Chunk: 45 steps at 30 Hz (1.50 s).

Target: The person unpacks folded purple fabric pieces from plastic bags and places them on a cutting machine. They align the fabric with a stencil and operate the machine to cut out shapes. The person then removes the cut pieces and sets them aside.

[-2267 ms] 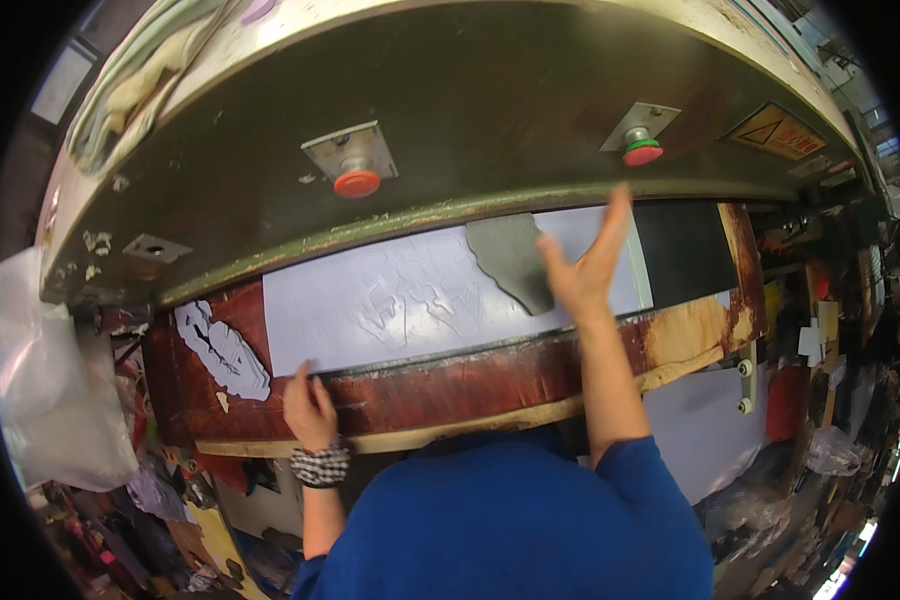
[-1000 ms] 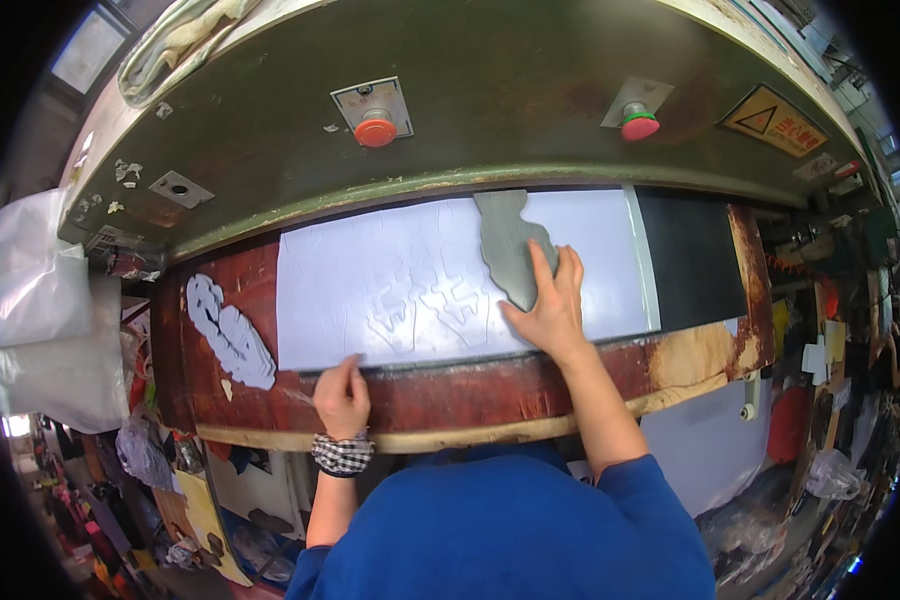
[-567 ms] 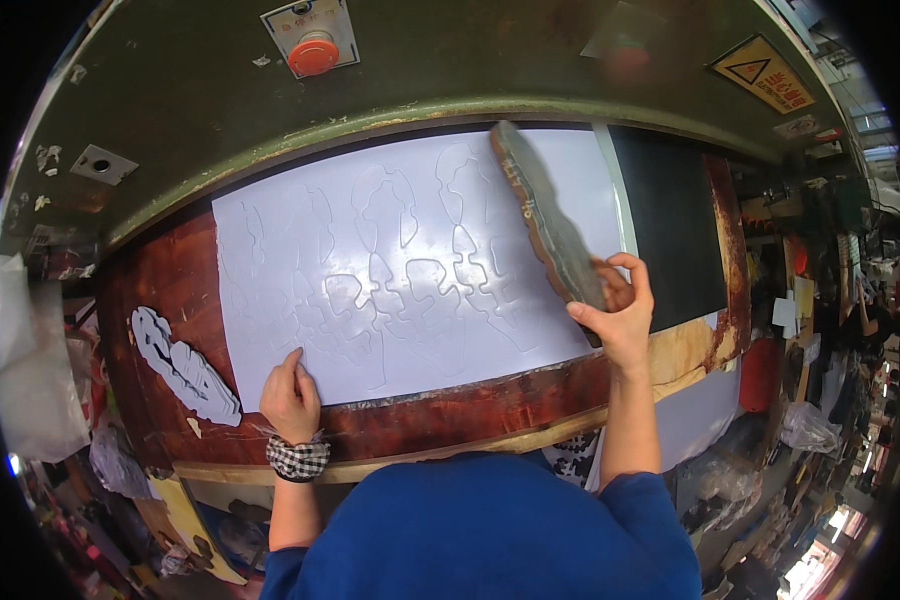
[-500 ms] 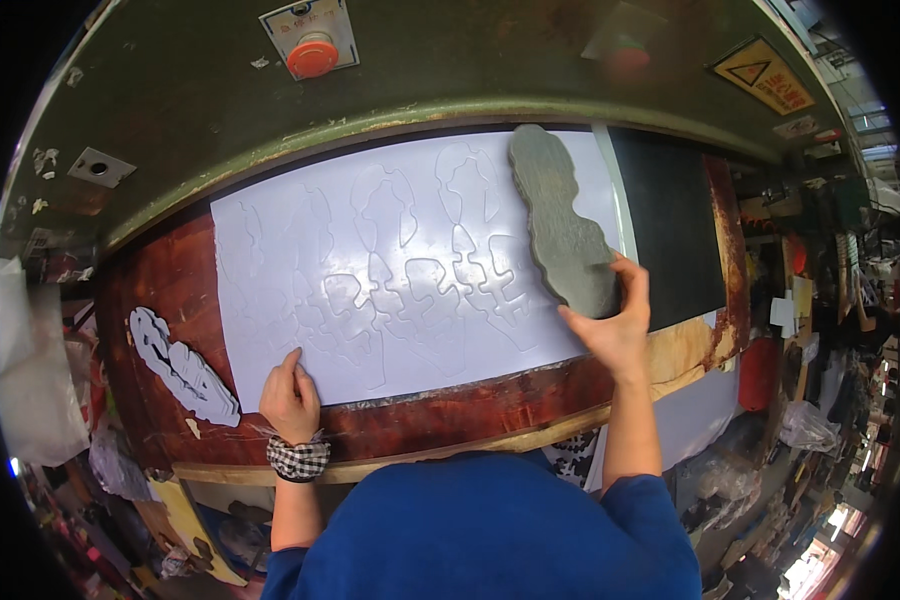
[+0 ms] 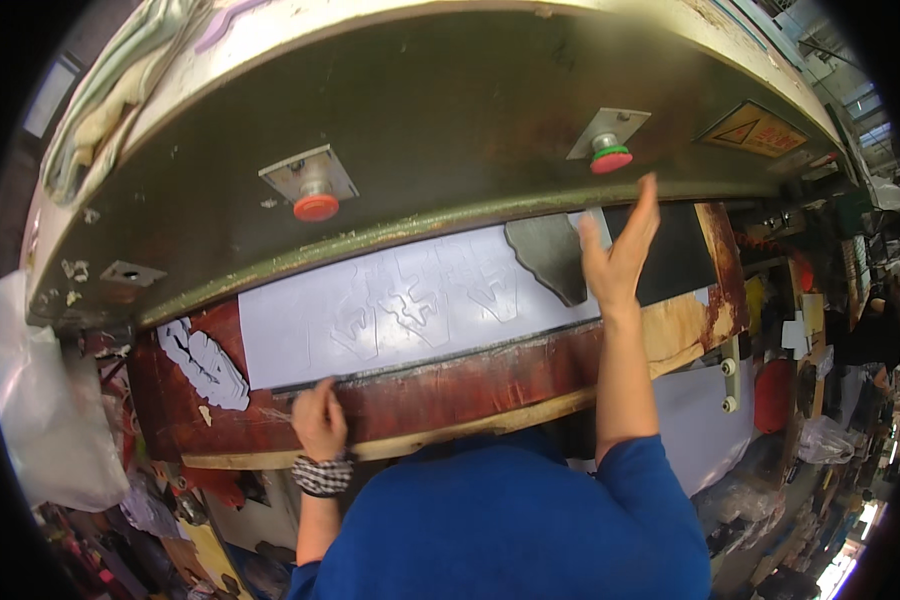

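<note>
My right hand [image 5: 620, 250] is raised with its fingers apart and nothing in them, just below a pink-red push button with a green ring [image 5: 611, 157]. Beside it, a dark grey wavy-edged plate [image 5: 548, 258] lies flat on a white sheet [image 5: 290, 325]; the machine's front hides the plate's far end. Curved outlines are cut or pressed into the sheet. At the sheet's near edge, by the red-brown board [image 5: 450, 383], my left hand [image 5: 320, 422] rests with curled fingers, and I see nothing held in it. A checked band circles that wrist.
The green machine front [image 5: 450, 120] overhangs the board, carrying a red push button [image 5: 316, 205] and a yellow warning sign [image 5: 757, 130]. Cut white pieces [image 5: 205, 365] lie at the left. A black mat [image 5: 678, 255] is at the right. Clear plastic [image 5: 45, 400] hangs far left.
My right hand has let go of the grey plate and moved up toward the button. My left hand has shifted slightly right. The view has tilted, so more of the machine front shows.
</note>
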Tool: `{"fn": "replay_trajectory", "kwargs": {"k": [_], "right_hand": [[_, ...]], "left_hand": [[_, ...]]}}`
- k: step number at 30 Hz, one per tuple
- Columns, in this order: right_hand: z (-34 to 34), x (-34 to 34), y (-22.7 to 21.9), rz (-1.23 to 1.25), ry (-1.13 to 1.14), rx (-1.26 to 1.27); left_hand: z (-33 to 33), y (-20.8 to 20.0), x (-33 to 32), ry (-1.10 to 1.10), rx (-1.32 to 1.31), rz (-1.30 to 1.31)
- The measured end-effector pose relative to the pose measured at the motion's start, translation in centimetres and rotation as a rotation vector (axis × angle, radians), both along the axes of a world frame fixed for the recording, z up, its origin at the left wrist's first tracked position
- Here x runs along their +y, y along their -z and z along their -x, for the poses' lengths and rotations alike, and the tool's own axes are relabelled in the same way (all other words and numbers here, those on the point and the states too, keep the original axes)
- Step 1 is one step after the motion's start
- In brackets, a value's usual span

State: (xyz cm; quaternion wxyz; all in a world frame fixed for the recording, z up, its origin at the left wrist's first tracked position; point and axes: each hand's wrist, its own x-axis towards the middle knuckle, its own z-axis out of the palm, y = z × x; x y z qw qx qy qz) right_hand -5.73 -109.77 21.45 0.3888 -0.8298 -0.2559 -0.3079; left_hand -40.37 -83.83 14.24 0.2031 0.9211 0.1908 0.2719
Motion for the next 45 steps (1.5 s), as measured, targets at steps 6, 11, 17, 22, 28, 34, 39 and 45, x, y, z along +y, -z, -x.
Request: {"fn": "replay_trajectory", "kwargs": {"k": [6,11,17,22,28,34,39,45], "right_hand": [[-3.8,5.9,-1.8,-0.053,0.125,-0.072],[-3.8,5.6,0.9,-0.085,0.119,-0.083],[4.9,1.9,4.9,-0.094,-0.029,0.374],[10.4,-0.2,10.0,-0.012,-0.293,0.428],[13.5,-3.6,10.5,0.074,-0.333,0.305],[9.7,-2.3,7.3,0.054,0.064,0.073],[9.0,-1.5,7.3,0.334,0.104,0.388],[13.6,-6.7,6.2,0.334,0.118,0.493]], "left_hand": [[-3.8,2.3,-0.8,0.062,0.02,-0.04],[-7.4,2.6,3.0,0.006,0.102,0.001],[-7.5,1.8,2.4,0.035,0.028,-0.04],[-6.7,3.6,2.1,-0.009,0.018,0.0],[-2.1,5.4,-0.1,0.071,0.026,0.049],[2.6,5.1,-3.6,0.173,0.163,0.042],[1.6,2.7,-2.6,0.058,-0.013,0.002],[-0.5,2.1,-3.6,0.321,-0.023,-0.155]]}}
